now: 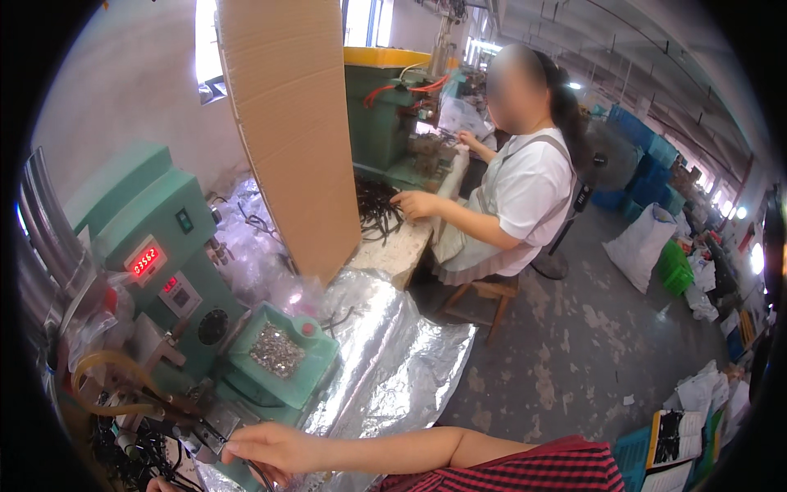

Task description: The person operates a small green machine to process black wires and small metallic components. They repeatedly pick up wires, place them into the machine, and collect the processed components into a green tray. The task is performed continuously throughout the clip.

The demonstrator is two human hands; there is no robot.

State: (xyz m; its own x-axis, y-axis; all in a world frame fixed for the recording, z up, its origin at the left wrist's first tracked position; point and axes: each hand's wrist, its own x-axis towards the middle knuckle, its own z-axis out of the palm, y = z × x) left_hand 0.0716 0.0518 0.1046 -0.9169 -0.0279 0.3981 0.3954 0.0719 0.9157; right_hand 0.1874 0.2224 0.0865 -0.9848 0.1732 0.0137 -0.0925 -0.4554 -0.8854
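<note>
My right hand [275,449] reaches in from the right to the work head of a green bench machine [156,221]. Its fingers are closed at the small metal tooling [220,430], and a thin black cord [261,474] shows below them. Only a small bit of my left hand [160,485] shows at the lower edge; its fingers are mostly hidden. Beside it lies a tangle of black cords [135,451]. On the machine's front, a green tray [316,365] holds many small metal parts [277,350].
Silver foil sheeting [385,353] covers the bench, and a tall cardboard panel [291,131] stands behind. Beyond it a co-worker [533,189] sits on a wooden stool [484,305], one hand at black cords [377,209]. Lower right stands a blue crate [635,455].
</note>
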